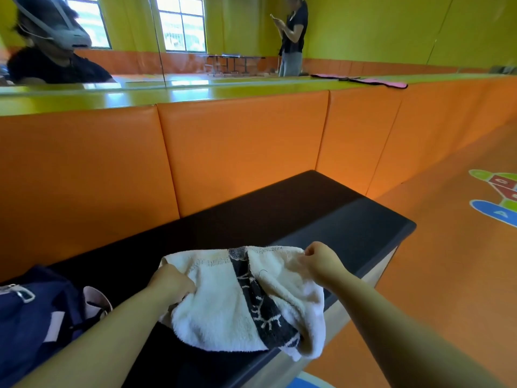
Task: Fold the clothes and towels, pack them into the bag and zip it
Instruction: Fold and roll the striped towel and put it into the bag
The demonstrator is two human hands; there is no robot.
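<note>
Towel: a white fluffy terry towel with a black patterned stripe [223,301] lies bunched on the surface near its front edge, not folded flat. Its lower right corner hangs over that edge.
Left hand: the left hand [170,281] holds the towel's left edge. Its fingers [187,287] are curled into the cloth and gripping it.
Right hand: the right hand [321,260] is at the towel's far right corner. Its fingers [309,252] are closed in a pinch on the cloth.
Surface: a long matt black bench top [321,219] set against the wall. It carries both the towel and the bag.
Bag: a navy blue fabric bag [30,317] sits at the left end of the surface, apart from the towel. A metal zip pull [25,294] shows on top; whether the bag is open cannot be told.
Beside the bag: a pale pink piece [95,299] lies between the bag and the left forearm. It is possibly a garment, but the view is too partial to say.
Surroundings: an orange padded wall panel [237,152] backs the surface. An orange floor with painted figures [461,247] lies to the right.
</note>
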